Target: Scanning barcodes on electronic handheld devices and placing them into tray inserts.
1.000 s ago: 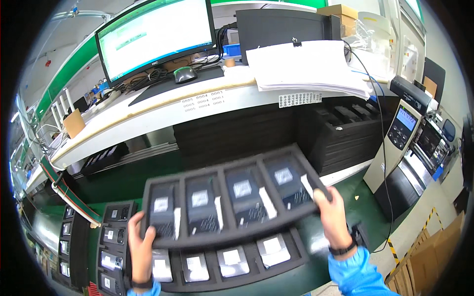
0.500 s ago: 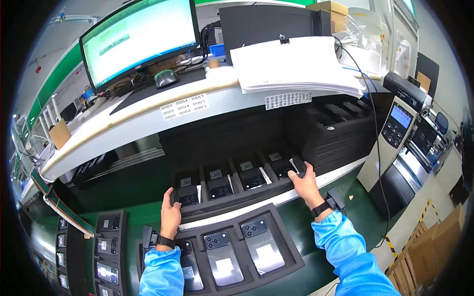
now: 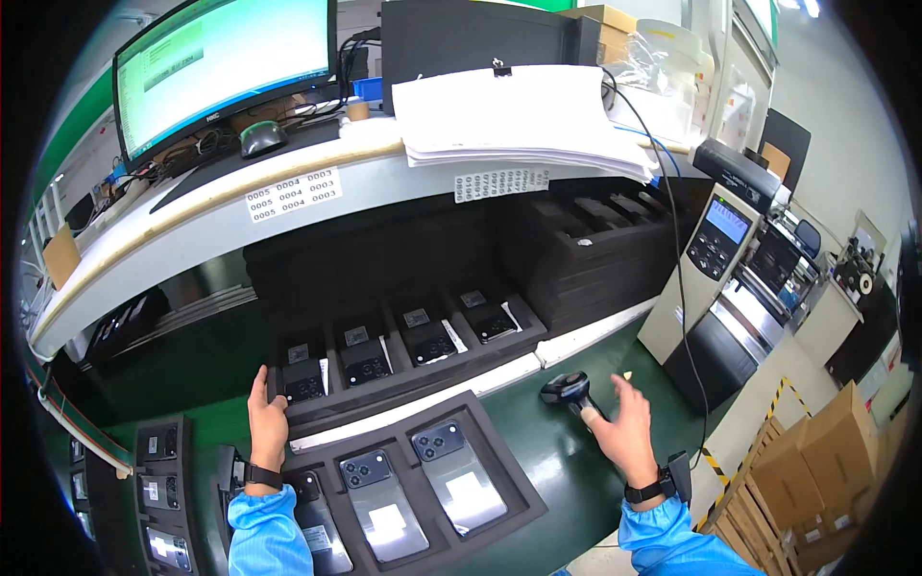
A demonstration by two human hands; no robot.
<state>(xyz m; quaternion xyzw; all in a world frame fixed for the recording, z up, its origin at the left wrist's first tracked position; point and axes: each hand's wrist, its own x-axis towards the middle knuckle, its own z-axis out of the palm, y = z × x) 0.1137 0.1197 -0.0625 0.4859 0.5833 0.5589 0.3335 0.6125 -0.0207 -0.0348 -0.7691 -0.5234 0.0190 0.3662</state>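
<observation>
My left hand (image 3: 267, 422) lies against the left end of a black foam tray (image 3: 423, 378), its fingers stretched up along the tray's edge. Several dark phones with labels sit in the tray's slots, each with a white strip beside it. Over the green bench, my right hand (image 3: 626, 427) is open with fingers apart, its thumb at the handle of a black handheld barcode scanner (image 3: 567, 389). Closer to me is a second foam tray (image 3: 519, 485), holding silver-backed phones (image 3: 461, 475) and a darker one (image 3: 322, 533) partly behind my left sleeve.
A stack of black foam trays (image 3: 595, 278) stands at the back right. Beside it is a label printer (image 3: 706, 254) with a hanging cable. A shelf above bears a monitor (image 3: 226, 72), a mouse (image 3: 261, 139) and papers (image 3: 519, 115). More phone trays (image 3: 187, 499) lie at left; cartons (image 3: 826, 451) at right.
My right hand has let go of the far tray's right end and moved down and right to the scanner, which now shows. My left hand stays at the tray's left end. The view has shifted right.
</observation>
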